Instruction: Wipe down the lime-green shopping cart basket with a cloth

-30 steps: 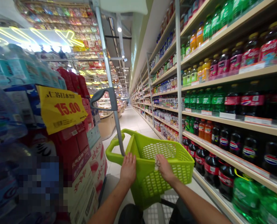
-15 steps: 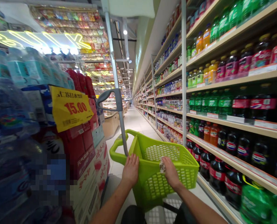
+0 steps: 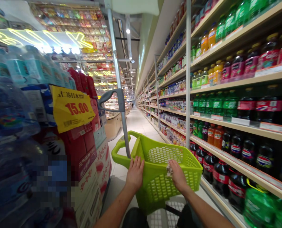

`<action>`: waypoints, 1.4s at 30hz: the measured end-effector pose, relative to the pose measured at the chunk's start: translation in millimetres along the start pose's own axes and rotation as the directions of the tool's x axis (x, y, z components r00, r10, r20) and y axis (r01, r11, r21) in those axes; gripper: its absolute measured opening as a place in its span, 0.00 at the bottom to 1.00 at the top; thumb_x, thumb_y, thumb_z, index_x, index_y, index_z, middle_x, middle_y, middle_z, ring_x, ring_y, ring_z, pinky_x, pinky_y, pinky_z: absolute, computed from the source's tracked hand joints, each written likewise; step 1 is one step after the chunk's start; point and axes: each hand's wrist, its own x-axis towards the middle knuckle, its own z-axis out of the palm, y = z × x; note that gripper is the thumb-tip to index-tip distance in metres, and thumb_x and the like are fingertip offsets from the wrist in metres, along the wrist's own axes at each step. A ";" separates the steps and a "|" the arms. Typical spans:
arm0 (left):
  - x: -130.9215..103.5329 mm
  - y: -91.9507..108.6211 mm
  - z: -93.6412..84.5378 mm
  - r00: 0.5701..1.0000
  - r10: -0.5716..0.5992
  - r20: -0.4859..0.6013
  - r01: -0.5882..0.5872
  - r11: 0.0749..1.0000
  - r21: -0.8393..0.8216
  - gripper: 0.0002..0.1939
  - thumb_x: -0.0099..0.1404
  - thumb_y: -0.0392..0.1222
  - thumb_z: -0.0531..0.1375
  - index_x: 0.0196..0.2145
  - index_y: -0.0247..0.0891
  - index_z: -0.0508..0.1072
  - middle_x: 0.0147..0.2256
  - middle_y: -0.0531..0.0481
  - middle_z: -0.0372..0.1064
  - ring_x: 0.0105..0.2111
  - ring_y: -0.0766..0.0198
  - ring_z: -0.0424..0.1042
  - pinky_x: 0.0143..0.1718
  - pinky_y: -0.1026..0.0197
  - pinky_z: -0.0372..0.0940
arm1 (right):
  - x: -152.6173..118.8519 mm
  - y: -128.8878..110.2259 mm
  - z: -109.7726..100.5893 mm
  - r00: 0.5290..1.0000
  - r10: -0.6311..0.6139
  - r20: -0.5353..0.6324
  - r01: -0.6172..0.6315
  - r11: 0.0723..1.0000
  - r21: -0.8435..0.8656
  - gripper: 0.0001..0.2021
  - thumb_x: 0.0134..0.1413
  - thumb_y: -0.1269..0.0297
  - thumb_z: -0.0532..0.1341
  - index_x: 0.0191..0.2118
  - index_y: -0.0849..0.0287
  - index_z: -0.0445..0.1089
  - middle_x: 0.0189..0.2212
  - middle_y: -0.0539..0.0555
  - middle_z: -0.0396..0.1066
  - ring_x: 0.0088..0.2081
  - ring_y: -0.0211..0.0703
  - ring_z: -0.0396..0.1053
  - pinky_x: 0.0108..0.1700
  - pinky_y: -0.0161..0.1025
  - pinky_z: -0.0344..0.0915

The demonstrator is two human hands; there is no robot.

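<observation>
Between piled-up drinks and a long wall of shelves (image 3: 228,121), we have both hands at the green cart basket (image 3: 160,186), which sits right in front of us! Our left hand (image 3: 134,174) lies over its near rim, fingers extended and close together, open rather than gripping, just beside the foot of the grey pole (image 3: 117,72). And over to our right hand (image 3: 177,177): it's curled narrow around a crumpled pale cloth (image 3: 169,169), holding it up against the near side of the basket, just about at the rim. A grey loop handle (image 3: 122,99) juts from the pole, above the basket.

Down below, we see a pale grid (image 3: 156,218) under the basket, with our dark-clothed knees (image 3: 134,218) close by. To the left, what a stack! Red boxes (image 3: 80,150) carry a yellow price sign (image 3: 71,109) reading 15.00. Over on the right, big green bottles (image 3: 256,204) fill the bottom shelf beside dark cola bottles (image 3: 237,188).
</observation>
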 end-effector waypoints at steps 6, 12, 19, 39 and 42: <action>1.4 1.1 1.6 1.000 0.012 -0.026 -0.013 0.999 -0.039 0.30 0.58 0.36 0.46 0.58 0.30 0.52 0.61 0.40 0.44 0.61 0.52 0.39 0.60 0.47 0.38 | 18.9 -82.1 41.3 0.986 -0.148 0.072 0.134 0.976 0.173 0.26 0.45 0.81 0.47 0.51 0.60 0.64 0.52 0.58 0.63 0.55 0.44 0.57 0.58 0.49 0.53; -13.3 -45.4 -4.1 0.969 0.104 -0.223 -0.109 0.994 -0.008 0.28 0.55 0.31 0.46 0.55 0.35 0.57 0.59 0.47 0.50 0.60 0.61 0.46 0.61 0.52 0.39 | 17.6 -92.8 47.3 0.973 -0.216 0.083 0.193 0.956 0.221 0.28 0.45 0.82 0.46 0.52 0.60 0.63 0.53 0.58 0.62 0.56 0.44 0.56 0.58 0.50 0.53; -19.6 -99.4 -10.3 0.936 -0.209 -0.283 0.220 0.975 0.007 0.25 0.57 0.36 0.51 0.54 0.38 0.57 0.57 0.44 0.54 0.59 0.52 0.47 0.59 0.42 0.37 | 12.1 -54.2 38.5 0.997 -0.078 -0.018 0.080 0.984 0.160 0.29 0.42 0.82 0.46 0.52 0.58 0.63 0.51 0.56 0.64 0.55 0.43 0.57 0.58 0.49 0.52; -0.9 -57.4 -25.7 0.908 -0.278 -0.314 0.261 0.961 -0.095 0.08 0.57 0.39 0.55 0.37 0.40 0.66 0.41 0.47 0.67 0.48 0.54 0.60 0.55 0.42 0.43 | 39.7 -143.0 41.3 0.913 -0.395 -0.099 0.407 0.894 0.188 0.22 0.53 0.77 0.49 0.53 0.59 0.62 0.54 0.59 0.60 0.58 0.45 0.52 0.57 0.49 0.55; 4.6 -47.5 -26.7 0.915 -0.254 -0.312 0.236 0.967 -0.096 0.09 0.57 0.40 0.55 0.37 0.39 0.66 0.40 0.46 0.67 0.47 0.54 0.61 0.54 0.45 0.44 | 30.4 -148.6 34.7 0.843 -0.522 -0.134 0.537 0.831 0.144 0.20 0.55 0.75 0.50 0.53 0.58 0.62 0.55 0.57 0.59 0.60 0.44 0.48 0.57 0.49 0.55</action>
